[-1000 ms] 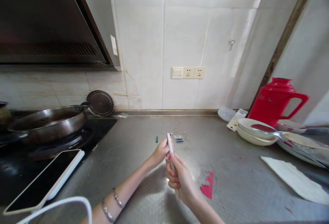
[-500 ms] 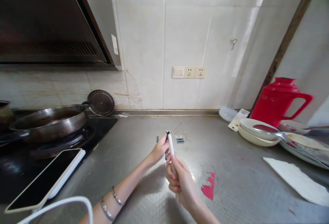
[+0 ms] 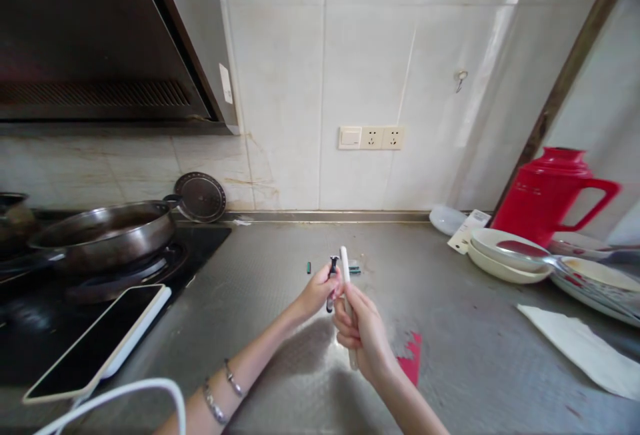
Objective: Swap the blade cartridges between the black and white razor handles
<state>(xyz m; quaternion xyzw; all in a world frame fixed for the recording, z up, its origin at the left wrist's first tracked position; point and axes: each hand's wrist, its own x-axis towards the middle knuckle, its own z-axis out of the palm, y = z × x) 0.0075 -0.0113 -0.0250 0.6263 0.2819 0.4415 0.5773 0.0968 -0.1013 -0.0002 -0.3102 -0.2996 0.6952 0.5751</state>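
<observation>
My left hand (image 3: 317, 292) is closed round a slim black razor (image 3: 333, 263) with a T-shaped head, held upright above the metal counter. Close beside it, my right hand (image 3: 369, 335) grips a long white stick (image 3: 344, 262), its upper end pointing up and away; its exact kind cannot be made out. Whether the stick touches the razor is unclear. Beyond the hands lie a small green-and-black piece (image 3: 309, 267) and, partly behind the stick, another dark green piece (image 3: 355, 270) like a razor cartridge.
A jagged pink patch (image 3: 413, 362) shows on the counter (image 3: 260, 275) by my right forearm. Leftward are a pan (image 3: 107, 232) on the stove and a phone (image 3: 100, 342) with a white cable (image 3: 145, 385). At right stand stacked bowls (image 3: 505, 265), a red thermos (image 3: 540, 195) and white paper (image 3: 580, 345).
Both hands have shifted slightly right in the view. The white stick's tip has risen and moved to the right of the razor head, and a gap now shows between them.
</observation>
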